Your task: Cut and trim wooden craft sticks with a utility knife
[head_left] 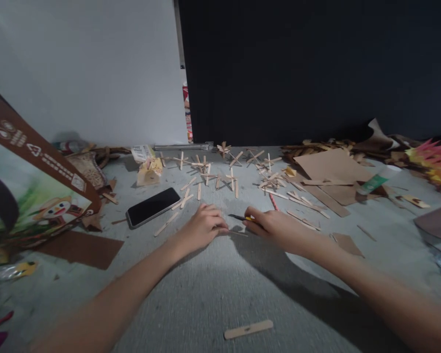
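My left hand (pixel 206 226) is closed, pinching the end of a thin wooden stick (pixel 238 234) low over the grey table. Just to its right, my right hand (pixel 266 226) is closed around a craft knife (pixel 238 217) with a dark blade and a bit of yellow on its handle. The blade points left, toward my left fingers, above the stick; whether it touches the stick I cannot tell. Beyond both hands lie several crossed popsicle-stick pieces (pixel 232 179). One loose popsicle stick (pixel 248 330) rests near the front edge of view.
A smartphone (pixel 153 208) lies left of my hands. Farther left stand a printed paper bag (pixel 55 181) and a brown cardboard piece (pixel 84 249). Cardboard sheets (pixel 332 164), a green-and-white tube (pixel 375 184) and loose sticks (pixel 308 203) are at right. Panels rise behind.
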Tool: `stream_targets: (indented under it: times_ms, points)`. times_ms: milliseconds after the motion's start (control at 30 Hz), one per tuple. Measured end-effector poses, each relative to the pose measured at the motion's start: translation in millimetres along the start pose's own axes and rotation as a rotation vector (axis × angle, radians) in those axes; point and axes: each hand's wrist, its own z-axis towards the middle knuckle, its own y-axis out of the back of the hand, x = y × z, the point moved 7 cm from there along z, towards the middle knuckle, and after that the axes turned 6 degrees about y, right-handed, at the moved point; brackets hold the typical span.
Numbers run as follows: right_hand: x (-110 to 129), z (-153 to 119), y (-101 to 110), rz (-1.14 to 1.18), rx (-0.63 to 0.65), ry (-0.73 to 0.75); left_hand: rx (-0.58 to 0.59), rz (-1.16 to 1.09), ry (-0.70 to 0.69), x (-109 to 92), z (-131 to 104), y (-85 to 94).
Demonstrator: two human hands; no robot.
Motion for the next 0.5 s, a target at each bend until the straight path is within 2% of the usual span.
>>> stream_targets:
  times_ms: [267, 500]
  points:
    - [24, -27, -3, 0.139, -0.003, -0.129, -0.027, 0.059, 0.042, -6, -3, -1.6]
    - [36, -45, -23, 0.11, -0.059, -0.207, -0.026, -0.095, 0.232, -7, -5, -3.2]
